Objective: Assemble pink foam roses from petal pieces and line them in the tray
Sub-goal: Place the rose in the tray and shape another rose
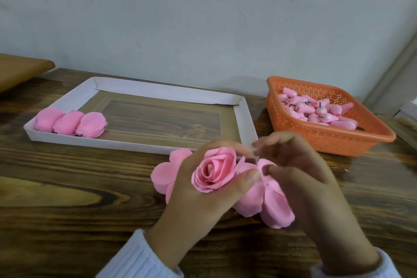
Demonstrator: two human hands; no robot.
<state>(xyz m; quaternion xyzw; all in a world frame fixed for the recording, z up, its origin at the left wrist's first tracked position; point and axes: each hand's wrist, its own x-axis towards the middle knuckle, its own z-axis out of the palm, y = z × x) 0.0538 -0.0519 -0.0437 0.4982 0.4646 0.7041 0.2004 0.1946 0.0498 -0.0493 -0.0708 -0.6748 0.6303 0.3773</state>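
Note:
My left hand [198, 189] grips a pink foam rose [214, 168] with its bloom facing up, thumb curled across its right side. My right hand [300, 176] is beside it, fingers curled over the top of a stack of pink petal pieces [270, 205] lying on the wooden table; whether it pinches a petal is hidden. More petal pieces [163, 172] show behind my left hand. A white cardboard tray [158, 91] lies beyond, with three finished roses [70, 122] lined along its near left edge.
An orange perforated basket [329, 140] at the right holds several pink rose buds [316, 110]. A brown wooden board [20, 70] juts in at the far left. A pale wall stands right behind the table.

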